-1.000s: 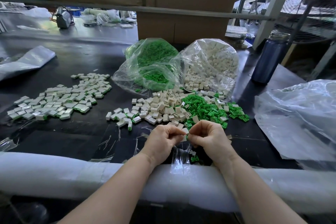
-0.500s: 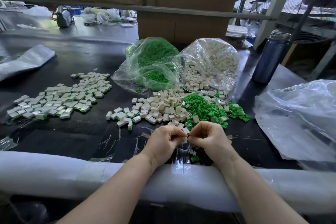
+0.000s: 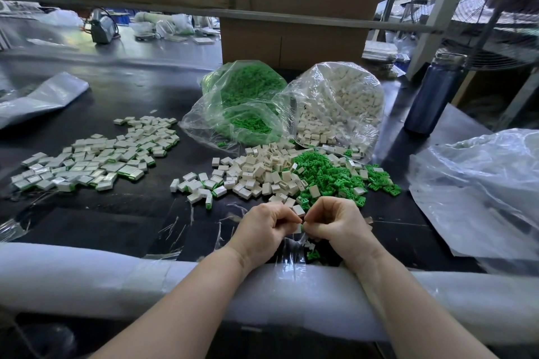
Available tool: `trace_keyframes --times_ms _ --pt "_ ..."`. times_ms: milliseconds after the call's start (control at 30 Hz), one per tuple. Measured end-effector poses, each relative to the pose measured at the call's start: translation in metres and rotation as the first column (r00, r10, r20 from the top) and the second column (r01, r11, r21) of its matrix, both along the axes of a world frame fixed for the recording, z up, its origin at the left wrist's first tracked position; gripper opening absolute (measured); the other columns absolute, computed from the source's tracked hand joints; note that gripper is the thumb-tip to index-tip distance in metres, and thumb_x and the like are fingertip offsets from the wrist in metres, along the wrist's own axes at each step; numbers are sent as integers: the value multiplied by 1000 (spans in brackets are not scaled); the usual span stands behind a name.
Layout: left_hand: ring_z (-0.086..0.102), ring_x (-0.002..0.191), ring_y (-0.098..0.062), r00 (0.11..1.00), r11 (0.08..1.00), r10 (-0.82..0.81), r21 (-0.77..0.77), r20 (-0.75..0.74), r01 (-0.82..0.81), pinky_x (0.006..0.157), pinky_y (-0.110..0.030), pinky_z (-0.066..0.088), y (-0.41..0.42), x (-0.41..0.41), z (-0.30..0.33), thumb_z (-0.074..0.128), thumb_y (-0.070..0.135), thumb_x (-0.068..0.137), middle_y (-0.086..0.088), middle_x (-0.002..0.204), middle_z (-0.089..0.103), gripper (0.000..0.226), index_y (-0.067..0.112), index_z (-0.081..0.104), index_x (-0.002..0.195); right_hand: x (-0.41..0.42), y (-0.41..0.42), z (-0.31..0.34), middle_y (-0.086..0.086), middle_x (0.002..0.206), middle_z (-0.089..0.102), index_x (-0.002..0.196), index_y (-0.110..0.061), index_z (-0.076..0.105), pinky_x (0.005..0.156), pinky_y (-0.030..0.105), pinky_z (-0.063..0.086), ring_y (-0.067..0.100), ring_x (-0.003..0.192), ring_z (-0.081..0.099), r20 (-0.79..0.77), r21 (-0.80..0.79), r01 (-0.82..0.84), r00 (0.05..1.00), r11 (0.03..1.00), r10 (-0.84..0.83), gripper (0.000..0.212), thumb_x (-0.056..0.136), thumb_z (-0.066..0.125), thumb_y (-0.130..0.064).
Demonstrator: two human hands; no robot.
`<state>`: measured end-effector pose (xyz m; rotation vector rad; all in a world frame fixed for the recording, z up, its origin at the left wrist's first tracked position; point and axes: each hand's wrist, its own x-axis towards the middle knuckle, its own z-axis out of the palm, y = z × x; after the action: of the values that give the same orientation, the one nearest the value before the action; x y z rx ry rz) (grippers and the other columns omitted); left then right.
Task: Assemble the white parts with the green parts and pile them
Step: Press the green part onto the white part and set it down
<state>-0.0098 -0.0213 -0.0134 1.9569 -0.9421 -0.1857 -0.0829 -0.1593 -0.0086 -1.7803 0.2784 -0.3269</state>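
Far left on the black tabletop [image 3: 87,224], a spread-out pile of finished white-and-green blocks [image 3: 96,160] lies flat. Further right sits a loose heap of small white plastic housings [image 3: 256,172], touching a heap of small green plastic inserts [image 3: 329,175]. Behind them, a clear bag of green parts [image 3: 245,105] leans beside a clear bag of white parts [image 3: 341,102]. Near the padded white table edge [image 3: 87,280], the left hand [image 3: 262,230] is curled, pinching a white piece [image 3: 298,229]; the right hand [image 3: 338,224], fingers clenched, pinches a bit of green against it. A dark blue bottle [image 3: 434,93] stands far right.
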Motion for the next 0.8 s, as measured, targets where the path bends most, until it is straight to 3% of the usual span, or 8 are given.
trace_keyframes --times_ms 267,433,567,733,800 --pt "58 81 -8 998 999 -29 38 47 28 83 -18 47 0 -1 0 66 6 83 7 82 61 12 9 73 93 0 -1 -2 -5 53 59 60 -12 60 50 18 48 4 50 56 -2 -27 8 1000 1000 -8 31 69 69 17" --pt "62 86 -10 999 999 36 -32 -24 -36 85 -19 48 -2 -1 0 64 10 85 2 89 66 13 11 71 96 3 0 -3 3 60 61 69 -8 62 50 20 48 8 51 56 24 64 55 998 996 -56 21 74 67 13" --pt "62 89 -11 999 999 39 -7 23 -39 85 -17 48 -2 -2 0 73 12 78 3 95 66 25 13 68 103 5 0 -4 -1 58 63 74 -6 64 52 20 49 7 51 58 15 93 69 997 993 -71 15 78 65 9" --pt "66 84 -19 995 995 73 -69 -66 -78 82 -32 53 -2 -1 -1 63 16 87 -5 89 70 12 13 65 99 4 -2 -5 5 65 69 78 -6 69 54 19 51 12 58 63 33 216 56 997 975 -65 10 83 64 2" --pt "66 81 -17 991 992 87 -82 -102 -95 81 -31 52 -2 1 -1 58 19 90 -1 83 70 9 16 66 94 3 -3 -4 10 68 70 80 -5 70 54 20 51 14 59 64 38 244 30 998 969 -41 7 83 65 0"
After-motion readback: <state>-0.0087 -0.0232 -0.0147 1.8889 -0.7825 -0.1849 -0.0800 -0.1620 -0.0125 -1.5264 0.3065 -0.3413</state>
